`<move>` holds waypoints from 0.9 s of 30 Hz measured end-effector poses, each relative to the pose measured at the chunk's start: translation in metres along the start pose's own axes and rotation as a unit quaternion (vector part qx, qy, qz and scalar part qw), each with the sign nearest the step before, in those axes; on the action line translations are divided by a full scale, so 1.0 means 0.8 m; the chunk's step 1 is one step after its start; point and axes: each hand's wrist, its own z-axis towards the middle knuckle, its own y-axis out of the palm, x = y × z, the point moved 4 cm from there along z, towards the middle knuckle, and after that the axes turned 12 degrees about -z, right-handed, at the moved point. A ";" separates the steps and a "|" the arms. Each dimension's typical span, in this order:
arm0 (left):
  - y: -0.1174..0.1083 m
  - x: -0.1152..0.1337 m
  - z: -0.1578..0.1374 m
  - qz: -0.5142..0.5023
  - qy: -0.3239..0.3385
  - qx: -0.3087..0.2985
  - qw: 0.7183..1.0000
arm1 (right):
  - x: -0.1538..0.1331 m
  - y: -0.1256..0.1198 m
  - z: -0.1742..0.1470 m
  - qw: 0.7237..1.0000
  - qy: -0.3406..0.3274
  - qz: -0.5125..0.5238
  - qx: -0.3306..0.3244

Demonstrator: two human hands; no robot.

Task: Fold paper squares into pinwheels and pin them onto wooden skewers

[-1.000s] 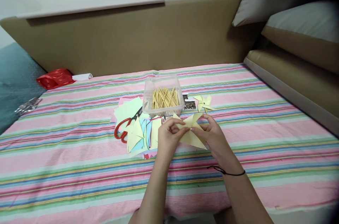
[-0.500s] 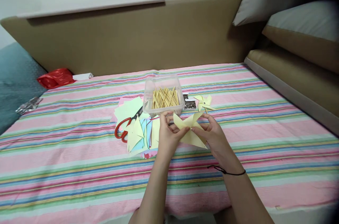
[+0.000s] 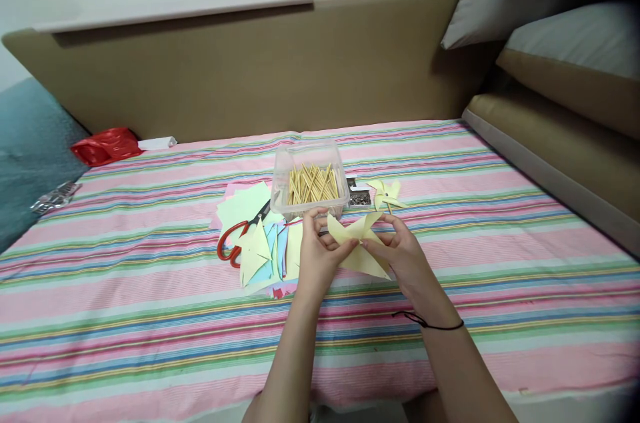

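Between my two hands is a pale yellow paper pinwheel (image 3: 367,261), its corners bent in toward the middle. My left hand (image 3: 324,246) pinches it from the left, thumb on the centre. From the right my right hand (image 3: 397,251) grips it, with that thumb also at the centre. Just beyond my hands stands a clear plastic box (image 3: 285,207) of wooden sticks (image 3: 313,184). A finished yellow pinwheel (image 3: 386,195) lies behind my right hand, beside a small box of metal pins (image 3: 359,197).
Left of my hands are red-handled scissors (image 3: 231,243), cut yellow pieces (image 3: 254,256) and green paper sheets (image 3: 243,206). A red plastic bag (image 3: 107,146) lies at the far left, near a clear wrapper (image 3: 56,197). A brown backboard (image 3: 260,76) and cushions (image 3: 565,89) border the striped cloth (image 3: 150,316).
Almost nothing differs. Both hands keep their pinch on the yellow paper, and the view has shifted very slightly.
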 end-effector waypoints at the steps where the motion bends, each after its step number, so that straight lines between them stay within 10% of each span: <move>1: 0.000 0.000 0.000 -0.001 -0.001 0.001 1.000 | 0.001 0.000 0.000 1.000 -0.001 0.003 -0.003; 27: -0.003 -0.003 0.001 -0.004 0.005 0.020 1.000 | 0.009 -0.002 0.008 0.999 -0.036 -0.015 0.003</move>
